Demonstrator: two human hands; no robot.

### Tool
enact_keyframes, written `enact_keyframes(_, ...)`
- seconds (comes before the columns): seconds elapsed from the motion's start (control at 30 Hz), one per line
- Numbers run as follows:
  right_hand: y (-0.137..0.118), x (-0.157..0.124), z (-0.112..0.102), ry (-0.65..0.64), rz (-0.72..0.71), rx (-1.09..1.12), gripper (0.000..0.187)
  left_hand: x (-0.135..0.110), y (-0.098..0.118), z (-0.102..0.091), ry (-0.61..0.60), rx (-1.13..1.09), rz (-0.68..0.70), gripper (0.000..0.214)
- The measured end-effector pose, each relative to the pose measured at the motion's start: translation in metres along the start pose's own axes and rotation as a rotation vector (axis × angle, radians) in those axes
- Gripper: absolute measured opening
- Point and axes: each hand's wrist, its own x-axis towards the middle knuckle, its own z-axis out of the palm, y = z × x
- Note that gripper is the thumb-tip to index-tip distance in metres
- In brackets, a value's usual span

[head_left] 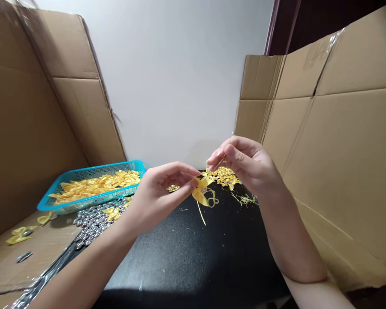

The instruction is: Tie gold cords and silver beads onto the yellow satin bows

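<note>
basket (93, 198) left of bow (200, 196); scraps (245, 198) right

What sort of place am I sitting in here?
Probably a makeshift handcraft workspace: cardboard panels stand on both sides of a black tabletop, a blue basket holds many yellow ribbon pieces, and the left hand pinches a similar piece.

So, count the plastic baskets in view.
1: a turquoise perforated plastic basket, left of the left hand and holding yellow ribbon pieces. No other shows, though one could be hidden.
</note>
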Motion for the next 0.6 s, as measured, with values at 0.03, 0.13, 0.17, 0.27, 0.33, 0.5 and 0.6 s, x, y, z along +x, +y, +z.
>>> enact_keyframes(0.03, -0.001, -0.001, 0.001, -0.029, 0.017, 0.007, 0.015, 0.0, 0.0, 0.0, -0.001, -0.003, 0.004, 0.011)
enact_keyframes(0.13, -0.007, -0.004, 0.007, -0.098, 0.061, -0.041, 0.014, 0.0, 0.002, 0.001, -0.011, -0.037, -0.007, 0.009)
enact_keyframes(0.17, -0.008, -0.005, 0.009, -0.114, 0.072, -0.07, 0.014, -0.001, 0.002, 0.001, -0.016, -0.049, -0.016, 0.009)
enact_keyframes(0.27, -0.008, -0.008, 0.017, -0.102, 0.069, -0.141, 0.014, -0.001, 0.003, 0.002, -0.044, -0.072, -0.056, 0.01)
enact_keyframes(0.33, -0.005, -0.008, 0.021, -0.048, 0.061, -0.158, 0.012, -0.001, 0.003, 0.003, -0.09, -0.055, -0.079, 0.01)
enact_keyframes(0.5, 0.001, -0.006, 0.028, 0.027, 0.116, -0.123, 0.013, -0.001, 0.004, 0.011, -0.274, 0.028, -0.11, 0.017)
enact_keyframes(0.6, 0.002, -0.006, 0.029, 0.065, 0.179, -0.135, 0.014, -0.001, 0.003, 0.016, -0.293, 0.038, -0.142, 0.019)
